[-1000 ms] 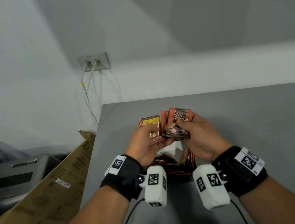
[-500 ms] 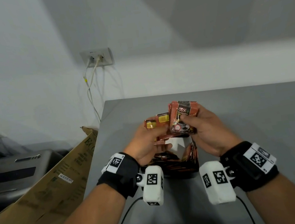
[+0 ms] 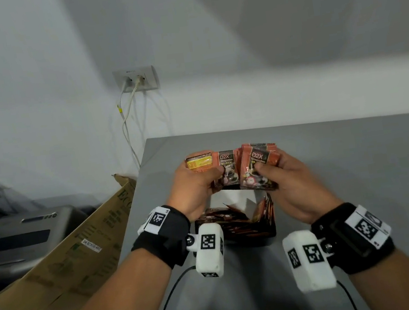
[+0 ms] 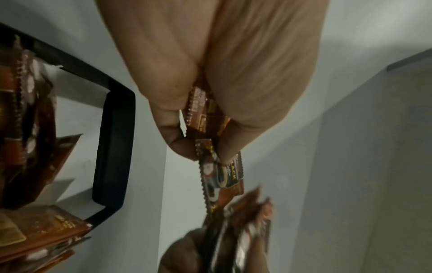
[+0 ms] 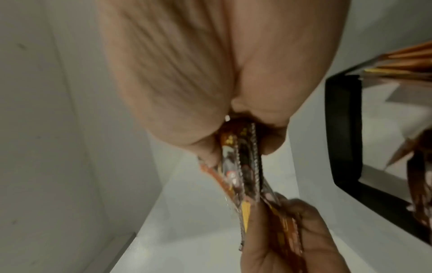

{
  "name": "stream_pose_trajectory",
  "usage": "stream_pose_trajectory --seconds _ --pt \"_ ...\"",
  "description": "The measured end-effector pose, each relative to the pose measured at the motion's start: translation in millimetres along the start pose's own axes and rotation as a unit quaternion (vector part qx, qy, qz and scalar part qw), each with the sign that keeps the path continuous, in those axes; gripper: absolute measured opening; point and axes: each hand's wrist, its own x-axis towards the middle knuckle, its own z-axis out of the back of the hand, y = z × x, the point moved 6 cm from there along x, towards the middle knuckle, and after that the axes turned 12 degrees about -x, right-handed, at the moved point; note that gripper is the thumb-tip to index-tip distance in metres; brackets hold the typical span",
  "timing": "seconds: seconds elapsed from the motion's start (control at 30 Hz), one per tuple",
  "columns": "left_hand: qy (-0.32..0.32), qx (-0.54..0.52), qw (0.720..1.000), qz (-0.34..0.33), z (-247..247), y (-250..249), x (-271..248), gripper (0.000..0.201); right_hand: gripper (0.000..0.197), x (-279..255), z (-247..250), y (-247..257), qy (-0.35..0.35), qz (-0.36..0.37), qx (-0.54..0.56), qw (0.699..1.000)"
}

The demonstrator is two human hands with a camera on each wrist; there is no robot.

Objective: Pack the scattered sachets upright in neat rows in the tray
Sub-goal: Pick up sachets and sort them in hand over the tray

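Both hands are raised above a black tray (image 3: 262,236) on the grey table. My left hand (image 3: 196,182) grips a fanned bunch of orange-brown sachets (image 3: 215,166), one showing a yellow label. My right hand (image 3: 279,170) pinches another small stack of sachets (image 3: 258,171) just beside them. The two bunches sit side by side, nearly touching. In the left wrist view the left hand (image 4: 210,129) squeezes sachets (image 4: 219,173) edge-on, with the tray (image 4: 114,147) at left. In the right wrist view the right hand (image 5: 245,140) clamps sachets (image 5: 247,170). The tray (image 5: 343,129) holds several leaning sachets (image 3: 236,218).
The grey table (image 3: 356,159) stretches right and back to a white wall. A cardboard box (image 3: 75,251) leans at the table's left edge, beside a grey appliance (image 3: 25,232). A wall socket (image 3: 136,79) with hanging cables lies beyond the far left corner.
Both hands have lifted slightly and drawn apart. The sachets that were overlapped in one bundle are now split into a left bunch and a right bunch.
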Motion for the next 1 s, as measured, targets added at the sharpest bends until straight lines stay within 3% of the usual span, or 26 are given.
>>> stream_pose_trajectory --seconds 0.23,0.4,0.57,0.73,0.83,0.9,1.0 --pt "0.041 0.049 0.998 0.018 -9 13 -3 0.032 0.033 9 -12 -25 -0.021 -0.077 0.013 0.997" --pt "0.04 -0.009 0.996 0.085 0 15 -8 0.029 0.033 9 3 -15 -0.056 -0.051 0.052 0.996" --pt "0.068 0.05 0.994 0.064 -3 15 -12 0.025 0.036 5 5 2 -0.014 -0.041 0.072 0.996" --pt "0.069 0.093 0.992 0.041 -7 17 -10 0.015 0.036 3 -9 -1 0.03 -0.045 0.022 0.998" --pt "0.045 0.095 0.992 0.067 -6 20 -12 0.024 0.031 0 -6 7 -0.018 -0.003 -0.039 0.999" --pt "0.008 0.076 0.991 0.106 -1 23 -11 0.041 0.027 -6 -1 26 -0.059 0.075 -0.247 0.964" --pt "-0.031 0.005 0.991 0.132 4 24 -9 0.035 0.033 -18 -16 36 -0.024 0.182 -0.495 0.849"
